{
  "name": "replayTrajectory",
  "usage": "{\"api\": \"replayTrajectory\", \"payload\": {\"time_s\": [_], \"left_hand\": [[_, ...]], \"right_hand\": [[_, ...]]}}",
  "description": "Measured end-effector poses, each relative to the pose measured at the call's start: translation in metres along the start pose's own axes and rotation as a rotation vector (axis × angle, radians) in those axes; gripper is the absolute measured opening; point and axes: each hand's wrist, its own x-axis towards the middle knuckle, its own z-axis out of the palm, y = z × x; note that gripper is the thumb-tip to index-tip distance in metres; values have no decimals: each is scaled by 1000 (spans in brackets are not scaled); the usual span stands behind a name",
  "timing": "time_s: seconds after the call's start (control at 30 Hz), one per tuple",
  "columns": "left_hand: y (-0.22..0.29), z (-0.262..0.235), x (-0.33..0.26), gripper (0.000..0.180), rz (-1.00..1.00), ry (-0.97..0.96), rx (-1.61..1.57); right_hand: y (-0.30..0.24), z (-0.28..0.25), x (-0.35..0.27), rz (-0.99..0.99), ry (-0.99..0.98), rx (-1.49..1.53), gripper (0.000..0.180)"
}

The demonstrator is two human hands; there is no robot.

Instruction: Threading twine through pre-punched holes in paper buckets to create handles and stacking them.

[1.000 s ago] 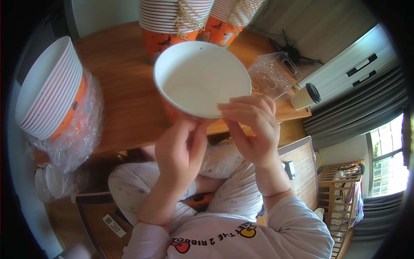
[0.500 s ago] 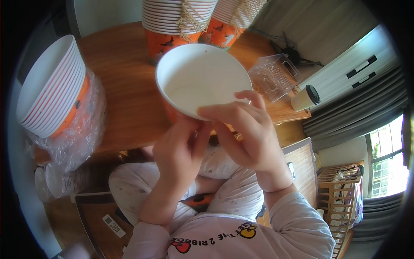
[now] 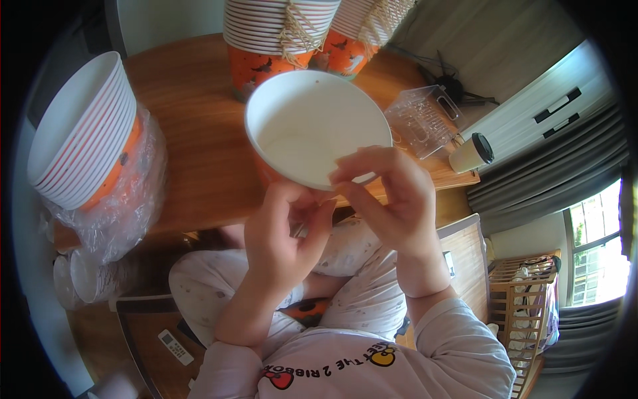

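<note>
In front of me, a paper bucket, white inside and orange outside, leans with its mouth toward me. A small hole shows near its far rim. My right hand pinches at the near rim, index finger over the inner side and thumb at the outside. Just below that rim, against the outer wall, my left hand is closed with fingers and thumb drawn together; what they hold, if anything, is hidden. The bucket's base is behind my hands.
On the wooden table are two stacks of orange buckets with twine, a plastic-wrapped bucket stack at left, a clear plastic holder and a lidded cup at right. A remote control lies lower left.
My right hand has shifted slightly right, its index finger now bent at the rim rather than stretched along it. My left hand has turned a little. The bucket sits slightly farther right in view.
</note>
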Motion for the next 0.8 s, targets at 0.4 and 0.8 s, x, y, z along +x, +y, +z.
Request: {"api": "replayTrajectory", "payload": {"time_s": [0.4,0.8], "left_hand": [[2,-8,-3,15,-200,-155,-489],[7,-4,-5,12,-331,-254,-558]], "right_hand": [[-11,1,-23,-92,324,-88,27],[19,26,-70,-179,284,-44,30]]}}
